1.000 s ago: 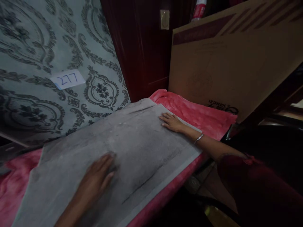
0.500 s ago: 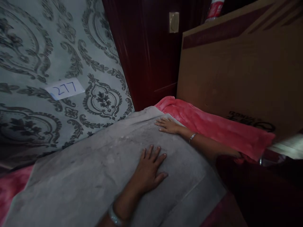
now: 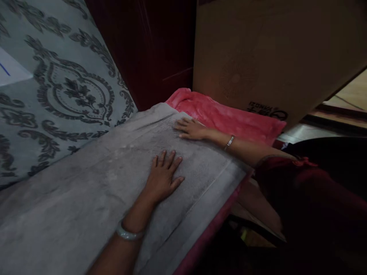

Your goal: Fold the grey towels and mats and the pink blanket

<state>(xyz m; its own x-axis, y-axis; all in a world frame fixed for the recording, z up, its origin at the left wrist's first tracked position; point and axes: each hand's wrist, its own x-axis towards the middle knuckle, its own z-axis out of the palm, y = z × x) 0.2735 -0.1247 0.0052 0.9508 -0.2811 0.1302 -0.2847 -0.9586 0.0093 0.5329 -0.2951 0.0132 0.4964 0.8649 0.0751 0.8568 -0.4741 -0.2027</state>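
Note:
A grey plush blanket (image 3: pixel 86 198) lies spread over a pink-red plush blanket (image 3: pixel 218 109), whose edges show at the far end and along the right side. My left hand (image 3: pixel 163 177) rests palm down on the grey blanket, its fingers spread, with a wide bangle on the wrist. Farther off, near the grey blanket's far edge, my right hand (image 3: pixel 191 129) also lies flat with fingers apart. A thin bracelet (image 3: pixel 229 142) circles that wrist. Neither hand grips anything.
Patterned wallpaper (image 3: pixel 77 89) borders the bed on the left, with a white paper (image 3: pixel 13 68) cut off by the frame. A dark red panel (image 3: pixel 149 49) and a large cardboard box (image 3: pixel 258 49) stand beyond the far end. Floor shows at right.
The view has swung right and down, so wall, box and blankets sit farther left and higher. Both hands stay flat on the grey blanket in about the same places.

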